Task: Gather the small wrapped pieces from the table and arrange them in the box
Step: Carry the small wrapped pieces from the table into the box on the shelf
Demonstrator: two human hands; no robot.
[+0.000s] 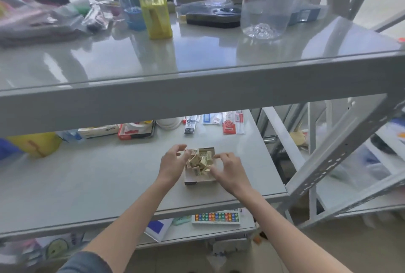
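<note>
A small shallow cardboard box (198, 181) sits on the middle grey shelf (87, 185). Several small cream wrapped pieces (199, 162) lie jumbled inside it, some tilted on edge. My left hand (173, 161) hovers at the box's left rim, fingers curled and spread over the pile. At the right rim is my right hand (228, 168), whose thumb and forefinger touch the pieces. Whether either hand pinches a piece is hidden by the fingers.
The upper shelf (197, 53) juts out above with a yellow container (156, 7), a clear bottle (266, 1) and bags. Packets (230, 122), a red box (135, 131) and a yellow tub (36, 143) line the back of the middle shelf. An abacus (215, 218) lies below.
</note>
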